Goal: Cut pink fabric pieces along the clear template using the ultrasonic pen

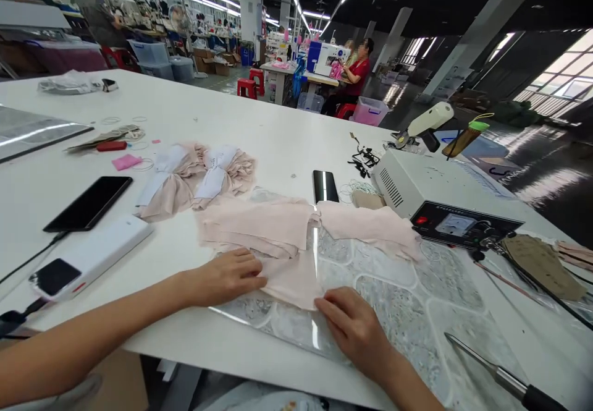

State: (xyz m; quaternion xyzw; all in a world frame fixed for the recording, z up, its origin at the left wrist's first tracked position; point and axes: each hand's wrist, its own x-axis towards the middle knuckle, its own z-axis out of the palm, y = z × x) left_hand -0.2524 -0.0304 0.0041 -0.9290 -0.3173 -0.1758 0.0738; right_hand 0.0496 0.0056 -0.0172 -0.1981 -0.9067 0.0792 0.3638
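Note:
A small pale pink fabric piece (291, 281) lies on a clear patterned mat (389, 300) at the table's front. My left hand (227, 277) is closed at its left edge, fingers bent and thumb against the cloth. At the lower right corner, my right hand (354, 321) pinches the fabric between thumb and fingertips. Just beyond lies a stack of pink fabric pieces (259, 222), partly overlapping the piece in my hands. Another pink fabric stack (365, 225) is to its right. A soldering-iron-like tool (491, 368) with a pointed metal tip rests right of my right hand.
Two tied fabric bundles (225, 170) sit behind the stacks. A black phone (90, 202) and white power bank (92, 256) lie left. A control box (449, 194) with a dial stands right, a second phone (325, 186) near it. Co-workers sit beyond the table.

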